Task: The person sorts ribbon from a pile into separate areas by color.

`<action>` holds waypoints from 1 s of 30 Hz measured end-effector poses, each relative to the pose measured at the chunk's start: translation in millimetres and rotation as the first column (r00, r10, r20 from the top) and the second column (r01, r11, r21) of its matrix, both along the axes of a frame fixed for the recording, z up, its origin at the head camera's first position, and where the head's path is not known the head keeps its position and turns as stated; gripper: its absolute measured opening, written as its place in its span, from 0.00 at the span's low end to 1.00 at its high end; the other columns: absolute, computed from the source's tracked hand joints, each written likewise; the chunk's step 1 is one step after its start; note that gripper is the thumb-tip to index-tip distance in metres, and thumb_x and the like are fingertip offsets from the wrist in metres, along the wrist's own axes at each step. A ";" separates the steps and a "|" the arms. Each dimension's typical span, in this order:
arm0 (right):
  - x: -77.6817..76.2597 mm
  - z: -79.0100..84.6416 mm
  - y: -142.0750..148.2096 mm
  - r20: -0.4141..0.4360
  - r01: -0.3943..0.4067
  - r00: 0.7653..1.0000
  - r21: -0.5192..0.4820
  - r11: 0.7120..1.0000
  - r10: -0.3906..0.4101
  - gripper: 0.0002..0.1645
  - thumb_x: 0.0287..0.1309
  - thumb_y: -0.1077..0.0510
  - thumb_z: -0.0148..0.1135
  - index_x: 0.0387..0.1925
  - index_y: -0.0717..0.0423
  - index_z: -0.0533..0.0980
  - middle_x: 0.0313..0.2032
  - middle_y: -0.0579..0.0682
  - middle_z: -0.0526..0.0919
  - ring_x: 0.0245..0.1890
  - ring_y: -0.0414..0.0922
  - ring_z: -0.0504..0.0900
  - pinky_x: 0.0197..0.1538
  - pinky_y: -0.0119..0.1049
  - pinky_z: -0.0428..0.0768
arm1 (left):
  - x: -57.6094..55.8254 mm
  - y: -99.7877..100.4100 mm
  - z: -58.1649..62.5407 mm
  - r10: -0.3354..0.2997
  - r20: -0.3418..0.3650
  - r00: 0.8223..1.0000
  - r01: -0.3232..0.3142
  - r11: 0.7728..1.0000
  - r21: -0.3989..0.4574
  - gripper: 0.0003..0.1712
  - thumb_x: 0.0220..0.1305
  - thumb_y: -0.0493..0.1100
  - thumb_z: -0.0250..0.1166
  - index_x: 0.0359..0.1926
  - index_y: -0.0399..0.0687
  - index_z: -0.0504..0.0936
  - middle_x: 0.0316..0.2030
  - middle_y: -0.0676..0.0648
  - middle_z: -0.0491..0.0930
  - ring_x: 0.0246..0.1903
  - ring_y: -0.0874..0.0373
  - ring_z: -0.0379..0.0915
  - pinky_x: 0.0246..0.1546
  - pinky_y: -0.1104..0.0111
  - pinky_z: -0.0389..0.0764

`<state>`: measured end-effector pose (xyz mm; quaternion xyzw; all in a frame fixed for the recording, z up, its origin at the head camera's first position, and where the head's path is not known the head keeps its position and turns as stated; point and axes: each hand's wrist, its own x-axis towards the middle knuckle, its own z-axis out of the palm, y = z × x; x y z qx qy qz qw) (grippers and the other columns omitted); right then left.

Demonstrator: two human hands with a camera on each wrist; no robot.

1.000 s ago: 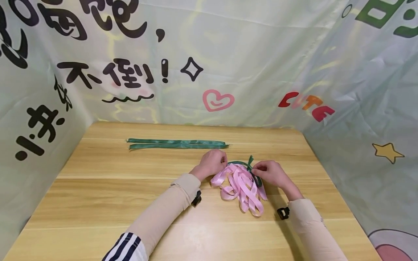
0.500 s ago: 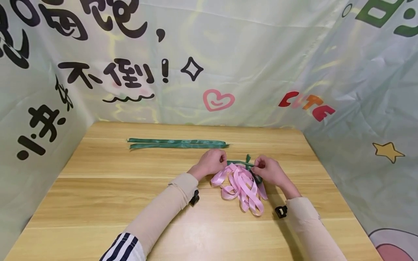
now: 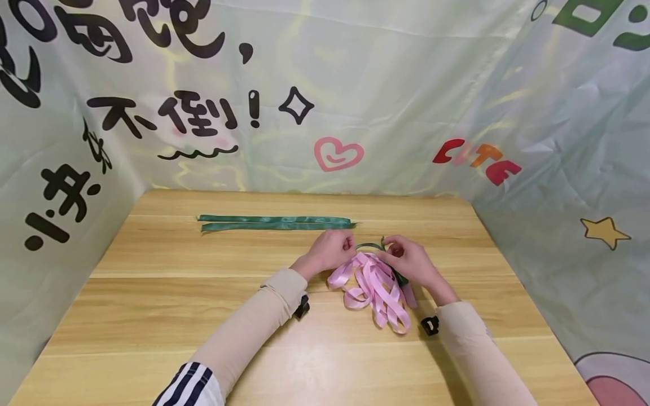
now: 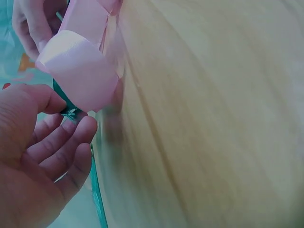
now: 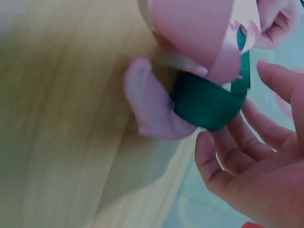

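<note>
So the pink ribbon bundle (image 3: pixel 373 287) sits on the wooden table (image 3: pixel 167 304), a bit toward 3 o'clock of the middle, loops flopping down to its 5 and 6. A thin green ribbon (image 3: pixel 369 245) arcs over its 12 o'clock side. Left hand (image 3: pixel 330 251) is at the bundle's 10, and the left wrist view has it pinching the green ribbon's end between thumb and fingers, no gap there. Right hand (image 3: pixel 408 262) is at 2 o'clock, thumb standing clear of loosely bent fingers right by a green loop; that view's kinda blurry, so I can't swear whether the fingertips touch it. Two green strips (image 3: pixel 276 226) lie side by side farther out toward 10. Pink heart (image 3: pixel 337 160) on the cloth backdrop (image 3: pixel 396 84), just shy of 12.
</note>
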<state>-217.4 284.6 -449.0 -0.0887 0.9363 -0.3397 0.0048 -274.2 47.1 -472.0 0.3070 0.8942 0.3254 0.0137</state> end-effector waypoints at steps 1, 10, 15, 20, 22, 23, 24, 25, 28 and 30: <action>-1.8 -0.8 -1.9 -0.011 -0.006 1.000 0.016 1.000 0.006 0.23 0.67 0.53 0.71 0.56 0.64 0.80 0.37 0.55 0.86 0.36 0.45 0.82 0.40 0.40 0.79 | 0.3 0.0 0.9 -0.004 -0.001 1.000 0.004 1.000 0.004 0.03 0.68 0.38 0.65 0.35 0.50 0.82 0.26 0.53 0.79 0.25 0.62 0.71 0.33 0.71 0.72; -7.3 -4.2 -6.4 -0.044 -0.031 0.998 0.080 0.996 0.035 0.11 0.69 0.61 0.64 0.43 0.64 0.87 0.36 0.57 0.90 0.31 0.43 0.81 0.40 0.39 0.79 | -3.6 -6.4 0.6 -0.022 0.009 1.000 0.021 0.998 0.063 0.04 0.70 0.36 0.63 0.36 0.48 0.80 0.25 0.52 0.77 0.24 0.64 0.68 0.31 0.73 0.72; -4.3 -0.6 -3.3 -0.060 -0.035 0.997 0.058 0.998 0.039 0.15 0.72 0.57 0.62 0.47 0.63 0.88 0.40 0.58 0.91 0.36 0.46 0.86 0.45 0.45 0.83 | -8.2 -15.6 2.6 -0.018 0.030 0.999 0.017 1.000 0.025 0.10 0.75 0.35 0.61 0.50 0.38 0.86 0.38 0.45 0.87 0.30 0.59 0.75 0.41 0.67 0.81; -3.4 2.6 0.6 -0.029 -0.016 0.999 0.031 0.999 0.017 0.17 0.74 0.56 0.61 0.52 0.64 0.86 0.49 0.63 0.89 0.49 0.58 0.87 0.52 0.55 0.84 | -8.9 -29.7 8.3 -0.024 0.011 1.000 0.024 0.998 -0.051 0.13 0.78 0.37 0.59 0.51 0.41 0.89 0.45 0.45 0.89 0.35 0.58 0.78 0.47 0.64 0.83; -3.6 4.6 1.3 -0.017 -0.010 1.000 0.028 1.000 0.011 0.18 0.75 0.56 0.60 0.53 0.64 0.85 0.51 0.64 0.89 0.51 0.59 0.87 0.51 0.54 0.84 | -8.2 -37.5 11.5 -0.021 -0.007 1.000 0.021 0.997 -0.071 0.12 0.77 0.37 0.58 0.45 0.44 0.89 0.38 0.46 0.88 0.32 0.58 0.75 0.42 0.65 0.81; -3.6 5.9 1.0 -0.013 -0.008 1.000 0.027 1.000 0.008 0.18 0.76 0.56 0.60 0.54 0.64 0.85 0.51 0.64 0.89 0.50 0.58 0.87 0.49 0.51 0.84 | -7.7 -41.9 13.2 -0.016 -0.015 1.000 0.015 0.997 -0.077 0.11 0.76 0.37 0.58 0.42 0.46 0.88 0.35 0.47 0.86 0.30 0.58 0.73 0.39 0.65 0.78; -3.7 7.2 0.7 -0.010 -0.005 1.000 0.026 1.000 0.006 0.18 0.76 0.56 0.59 0.55 0.64 0.85 0.51 0.64 0.89 0.48 0.57 0.87 0.46 0.48 0.84 | -7.4 -46.2 14.6 -0.011 -0.027 1.000 0.008 0.997 -0.082 0.11 0.75 0.38 0.58 0.39 0.47 0.87 0.33 0.48 0.84 0.29 0.58 0.71 0.37 0.65 0.76; -3.8 8.6 0.0 -0.009 -0.007 1.000 0.025 1.000 0.007 0.18 0.76 0.56 0.59 0.55 0.64 0.85 0.51 0.63 0.89 0.46 0.56 0.86 0.43 0.45 0.83 | -7.0 -50.8 16.0 -0.003 -0.034 0.999 0.000 0.996 -0.084 0.11 0.75 0.38 0.59 0.37 0.49 0.86 0.30 0.49 0.82 0.27 0.58 0.69 0.35 0.66 0.74; -3.7 11.6 -2.0 -0.004 -0.008 1.000 0.020 1.000 0.008 0.18 0.76 0.56 0.58 0.55 0.63 0.85 0.50 0.63 0.89 0.41 0.52 0.85 0.39 0.39 0.78 | -5.8 -65.4 19.3 0.026 -0.044 0.999 -0.029 0.997 -0.073 0.09 0.73 0.39 0.59 0.35 0.50 0.85 0.29 0.50 0.80 0.26 0.59 0.67 0.33 0.66 0.71; -3.9 12.7 -3.2 0.002 -0.010 1.000 0.013 1.000 0.010 0.18 0.76 0.56 0.58 0.55 0.63 0.85 0.50 0.62 0.89 0.41 0.51 0.85 0.39 0.39 0.80 | -4.7 -75.2 20.9 0.042 -0.046 0.998 -0.045 0.997 -0.068 0.09 0.73 0.40 0.60 0.35 0.49 0.84 0.29 0.51 0.80 0.26 0.59 0.68 0.34 0.66 0.71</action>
